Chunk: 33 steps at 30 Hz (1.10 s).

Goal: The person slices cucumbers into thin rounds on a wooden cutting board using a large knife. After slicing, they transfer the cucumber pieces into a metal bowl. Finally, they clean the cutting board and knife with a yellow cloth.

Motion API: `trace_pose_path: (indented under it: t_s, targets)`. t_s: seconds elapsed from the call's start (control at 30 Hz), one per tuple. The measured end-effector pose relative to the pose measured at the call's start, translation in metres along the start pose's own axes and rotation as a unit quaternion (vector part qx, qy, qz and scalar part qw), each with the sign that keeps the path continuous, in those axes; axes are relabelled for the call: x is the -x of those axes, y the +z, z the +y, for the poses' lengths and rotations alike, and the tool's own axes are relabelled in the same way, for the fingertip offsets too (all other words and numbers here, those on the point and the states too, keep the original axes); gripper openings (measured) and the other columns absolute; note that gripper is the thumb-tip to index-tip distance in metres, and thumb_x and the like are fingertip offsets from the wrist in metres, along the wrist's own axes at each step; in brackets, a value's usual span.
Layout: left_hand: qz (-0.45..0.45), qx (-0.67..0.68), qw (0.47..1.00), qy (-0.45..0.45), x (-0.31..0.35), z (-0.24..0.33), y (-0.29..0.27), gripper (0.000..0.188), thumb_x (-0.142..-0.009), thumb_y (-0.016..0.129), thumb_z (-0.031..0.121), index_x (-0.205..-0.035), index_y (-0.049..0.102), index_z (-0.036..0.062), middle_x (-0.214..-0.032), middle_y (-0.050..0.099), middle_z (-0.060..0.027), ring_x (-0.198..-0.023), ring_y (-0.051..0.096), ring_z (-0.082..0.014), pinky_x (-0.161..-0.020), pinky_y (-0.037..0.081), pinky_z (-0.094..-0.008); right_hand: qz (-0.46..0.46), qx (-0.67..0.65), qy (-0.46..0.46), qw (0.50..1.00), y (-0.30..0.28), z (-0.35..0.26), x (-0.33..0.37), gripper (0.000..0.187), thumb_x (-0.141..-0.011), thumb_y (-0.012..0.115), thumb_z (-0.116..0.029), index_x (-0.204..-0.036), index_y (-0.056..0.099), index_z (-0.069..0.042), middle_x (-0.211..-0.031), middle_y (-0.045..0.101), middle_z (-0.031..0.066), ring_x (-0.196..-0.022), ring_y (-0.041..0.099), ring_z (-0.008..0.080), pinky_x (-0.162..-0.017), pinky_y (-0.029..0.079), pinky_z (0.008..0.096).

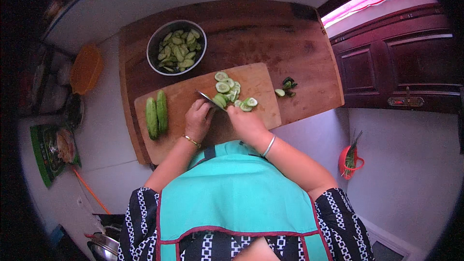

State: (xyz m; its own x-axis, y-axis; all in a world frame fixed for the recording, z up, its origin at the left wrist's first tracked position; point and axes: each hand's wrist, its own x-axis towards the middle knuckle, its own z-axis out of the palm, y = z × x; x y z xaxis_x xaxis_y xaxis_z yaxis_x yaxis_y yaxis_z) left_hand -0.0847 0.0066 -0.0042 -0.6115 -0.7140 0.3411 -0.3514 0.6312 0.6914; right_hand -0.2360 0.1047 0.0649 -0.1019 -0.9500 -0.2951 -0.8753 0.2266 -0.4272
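On the wooden cutting board (183, 92) my right hand (247, 125) grips a knife (210, 99), its blade slanting up and to the left. My left hand (197, 120) curls just left of the blade around a cucumber, which the fingers mostly hide. Fresh slices (220, 100) lean against the blade's right side. Beyond them lie several loose round cucumber slices (223, 87), pale with green rims. Two whole cucumbers (152, 118) rest side by side at the board's left end.
Behind the board, a metal bowl (150, 50) holds many cucumber slices. Dark green trimmings (289, 84) lie on the wooden table (299, 53) right of the board. An orange basket (87, 69) is at the left, a red basket (344, 164) with green stalks at the right. A dark door (396, 67) stands far right.
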Motion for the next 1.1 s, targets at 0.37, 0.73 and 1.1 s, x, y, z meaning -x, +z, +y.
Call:
trace_pose_path:
  t_s: [0.37, 0.73, 1.1]
  targets:
    - [0.005, -0.016, 1.0, 0.02, 0.005, -0.002, 0.001, 0.01, -0.077, 0.064, 0.007, -0.086, 0.061, 0.0053, -0.09, 0.06, -0.0118, -0.082, 0.061, -0.0313, -0.069, 0.051, -0.0389, 0.023, 0.022, -0.034, 0.999, 0.014, 0.011, 0.001, 0.011, -0.087, 0.041, -0.01, -0.096, 0.041, -0.004, -0.087, 0.059, 0.0216, -0.074, 0.061, 0.0412, -0.058, 0.049, 0.0488]
    - [0.033, -0.018, 0.999, 0.026, 0.009, -0.008, 0.006, 0.01, -0.077, 0.063, 0.007, -0.086, 0.06, 0.006, -0.091, 0.06, -0.0118, -0.079, 0.06, -0.0325, -0.066, 0.051, -0.0399, 0.038, 0.021, -0.03, 0.999, 0.02, 0.009, -0.003, 0.011, -0.086, 0.043, -0.008, -0.096, 0.042, -0.003, -0.087, 0.058, 0.022, -0.072, 0.061, 0.0404, -0.058, 0.049, 0.0491]
    - [0.018, -0.032, 0.999, 0.008, 0.011, -0.007, 0.002, 0.01, -0.077, 0.064, 0.007, -0.086, 0.061, 0.0066, -0.092, 0.06, -0.0114, -0.079, 0.061, -0.0319, -0.066, 0.051, -0.04, -0.005, 0.016, -0.013, 1.0, 0.011, 0.002, 0.0, 0.011, -0.087, 0.041, -0.009, -0.097, 0.042, -0.003, -0.087, 0.059, 0.0228, -0.076, 0.061, 0.0426, -0.06, 0.049, 0.0496]
